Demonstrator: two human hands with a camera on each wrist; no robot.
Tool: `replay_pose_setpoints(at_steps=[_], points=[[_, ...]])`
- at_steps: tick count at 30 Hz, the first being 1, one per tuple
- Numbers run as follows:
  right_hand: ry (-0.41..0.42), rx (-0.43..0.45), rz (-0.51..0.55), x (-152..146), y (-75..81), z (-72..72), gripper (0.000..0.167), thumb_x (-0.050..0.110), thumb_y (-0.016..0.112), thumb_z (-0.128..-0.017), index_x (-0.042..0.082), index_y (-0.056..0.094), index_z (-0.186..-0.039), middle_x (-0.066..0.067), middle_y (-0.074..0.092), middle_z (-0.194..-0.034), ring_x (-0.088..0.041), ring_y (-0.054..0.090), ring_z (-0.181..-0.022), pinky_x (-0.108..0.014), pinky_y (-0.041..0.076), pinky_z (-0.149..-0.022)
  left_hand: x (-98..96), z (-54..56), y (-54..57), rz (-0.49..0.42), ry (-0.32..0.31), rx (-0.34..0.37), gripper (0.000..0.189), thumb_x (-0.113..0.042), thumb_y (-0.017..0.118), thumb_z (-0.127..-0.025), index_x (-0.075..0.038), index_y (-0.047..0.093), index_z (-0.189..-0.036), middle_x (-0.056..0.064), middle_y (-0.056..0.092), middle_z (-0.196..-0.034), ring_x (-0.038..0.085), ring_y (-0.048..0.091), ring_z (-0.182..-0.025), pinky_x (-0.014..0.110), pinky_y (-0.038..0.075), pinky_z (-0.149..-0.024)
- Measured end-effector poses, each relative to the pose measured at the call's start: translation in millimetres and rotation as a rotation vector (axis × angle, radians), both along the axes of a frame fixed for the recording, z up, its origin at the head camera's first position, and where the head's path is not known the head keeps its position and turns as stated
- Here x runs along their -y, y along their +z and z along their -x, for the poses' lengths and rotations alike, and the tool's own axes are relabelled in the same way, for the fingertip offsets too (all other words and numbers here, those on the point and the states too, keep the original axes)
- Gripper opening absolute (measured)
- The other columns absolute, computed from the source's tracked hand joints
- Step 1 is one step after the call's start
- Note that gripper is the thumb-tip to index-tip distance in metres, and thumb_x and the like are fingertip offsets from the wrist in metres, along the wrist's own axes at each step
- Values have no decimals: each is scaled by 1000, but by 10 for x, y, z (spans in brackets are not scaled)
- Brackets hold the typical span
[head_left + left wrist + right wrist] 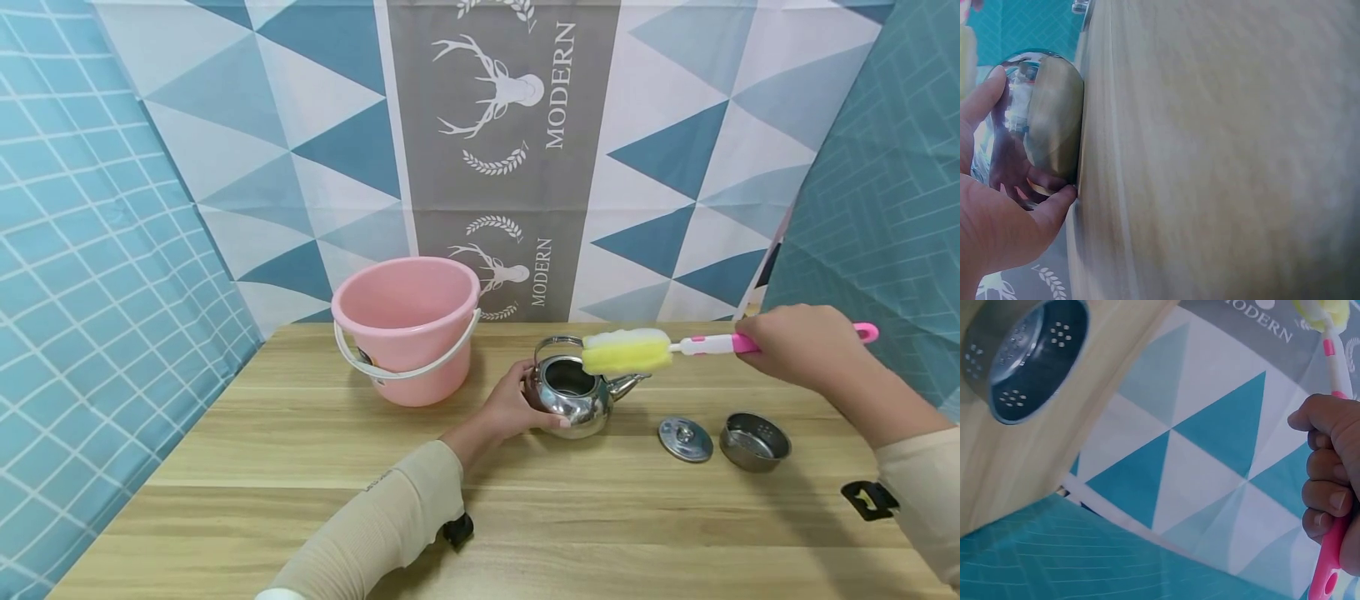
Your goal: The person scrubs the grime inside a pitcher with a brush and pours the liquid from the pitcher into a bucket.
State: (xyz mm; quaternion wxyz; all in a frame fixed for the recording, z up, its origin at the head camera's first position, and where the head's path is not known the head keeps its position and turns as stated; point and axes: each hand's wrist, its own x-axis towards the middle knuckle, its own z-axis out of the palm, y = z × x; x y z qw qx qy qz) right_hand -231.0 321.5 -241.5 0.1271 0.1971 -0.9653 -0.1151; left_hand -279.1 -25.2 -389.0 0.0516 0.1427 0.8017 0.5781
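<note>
A shiny steel teapot (588,414) stands upright on the wooden table without its lid, its spout pointing right. My left hand (513,408) holds its round body from the left, thumb and fingers spread around the side; the left wrist view shows the thumb (1054,209) low on the metal. In my right hand (798,346) is a sponge bottle brush, gripped by its pink and white handle (712,344). The brush's yellow and white sponge head (628,352) hovers over the teapot's right side, near the opening. Curled fingers (1329,494) wrap the handle in the right wrist view.
To the right of the teapot lie its round steel lid (686,439) and a perforated steel strainer cup (754,442). A pink bucket (408,333) with a white handle stands at the back left. Patterned cloth (502,183) hangs behind the table.
</note>
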Motion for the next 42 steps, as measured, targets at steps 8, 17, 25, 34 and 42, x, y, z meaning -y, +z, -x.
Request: replay_pose_setpoints(at_steps=[8,17,25,34,42], points=[[60,-18,-111,256,187,64,16,15,80,-76,15,64,-77,5,44,-56,-16,41,-52,-31,35,-44,-3,0,17,-7,2,2,105,-16,96,-58,-12,38,-146,6,50,-139,25,46,-127,41,37,-107],[141,-69,-241,623,358,174,15,13,83,-73,15,71,-81,3,57,-61,-15,46,-51,-32,43,-44,4,-13,39,2,19,22,107,-16,96,-58,-13,37,-147,8,48,-140,26,45,-128,41,35,-109],[190,-78,-356,830,392,249,20,11,87,-70,15,72,-83,2,58,-62,-17,48,-53,-34,48,-46,1,-27,61,12,11,34,107,-18,95,-60,-12,35,-148,8,47,-141,25,44,-129,41,35,-109],[182,-87,-460,1150,367,273,23,11,89,-68,17,68,-74,3,57,-61,-16,49,-55,-34,53,-51,6,-27,64,18,16,33,108,-18,96,-59,-11,35,-148,7,47,-141,25,43,-129,42,34,-109],[207,-102,-544,1352,233,332,22,15,90,-68,16,68,-73,2,57,-60,-16,50,-53,-27,49,-48,-1,-43,54,17,21,34,109,-17,96,-58,-11,35,-148,8,47,-142,26,43,-130,43,33,-110]])
